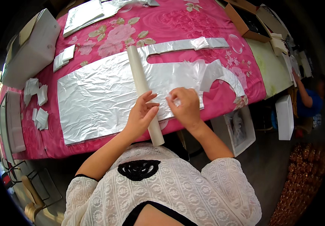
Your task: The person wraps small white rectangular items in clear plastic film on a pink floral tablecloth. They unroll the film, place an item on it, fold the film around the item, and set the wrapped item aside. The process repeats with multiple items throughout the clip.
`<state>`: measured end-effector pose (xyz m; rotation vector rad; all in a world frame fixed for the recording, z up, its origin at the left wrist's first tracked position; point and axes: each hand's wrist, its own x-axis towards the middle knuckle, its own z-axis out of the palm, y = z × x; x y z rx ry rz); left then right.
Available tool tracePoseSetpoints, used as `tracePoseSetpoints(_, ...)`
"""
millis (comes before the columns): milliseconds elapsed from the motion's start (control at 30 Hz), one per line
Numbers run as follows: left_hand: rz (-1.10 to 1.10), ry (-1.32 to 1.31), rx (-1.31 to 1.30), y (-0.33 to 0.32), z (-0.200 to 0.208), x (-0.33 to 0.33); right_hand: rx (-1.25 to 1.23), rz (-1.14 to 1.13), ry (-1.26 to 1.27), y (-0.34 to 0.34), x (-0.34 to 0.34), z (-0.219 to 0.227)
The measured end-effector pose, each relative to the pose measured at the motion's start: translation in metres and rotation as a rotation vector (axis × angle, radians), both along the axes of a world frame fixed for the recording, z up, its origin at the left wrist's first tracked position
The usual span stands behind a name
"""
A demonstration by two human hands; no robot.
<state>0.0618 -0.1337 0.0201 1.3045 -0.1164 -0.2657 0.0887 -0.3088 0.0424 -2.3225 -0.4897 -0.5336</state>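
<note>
A crinkled silvery plastic sheet (pixel 94 94) lies flat before me, with two long strips at its right end and a rounded gap between them. Across it rests a pale beige tube (pixel 135 64), slanting toward me, its near end past the table edge. My left hand (pixel 143 111) is over the lower part of the tube, fingers loosely curled, apart and holding nothing. To the right of the tube, my right hand (pixel 186 105) pinches thumb and forefinger together at a bit of clear film. Thin translucent film (pixel 204 75) is bunched beyond that hand on the sheet.
A pink floral cloth (pixel 192 22) covers the table. Small folded silvery packets (pixel 42 118) and a white box (pixel 32 51) are at left. More silvery sheets (pixel 83 17) lie at the far side. An open cardboard box (pixel 238 19), white bin (pixel 245 139) and another person (pixel 308 100) are at right.
</note>
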Motion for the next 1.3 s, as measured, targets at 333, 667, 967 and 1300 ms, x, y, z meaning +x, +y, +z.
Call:
tracePoseSetpoints(333, 0.125, 0.418, 0.249, 0.184, 0.003, 0.022, 0.066, 0.362, 0.241, 0.055, -0.056, 0.017)
tracePoseSetpoints(667, 0.237, 0.051, 1.324, 0.301, -0.021, 0.003, -0.3, 0.018, 0.875, 0.038, -0.074, -0.014)
tracePoseSetpoints(967, 0.126, -0.758, 1.064, 0.097, -0.002, 0.032, -0.201, 0.02, 0.934, 0.025, -0.077, -0.008)
tracePoseSetpoints(1300, 0.016, -0.66, 1.238, 0.028, -0.054, 0.036, -0.232, 0.045, 0.989, 0.014, -0.075, -0.01)
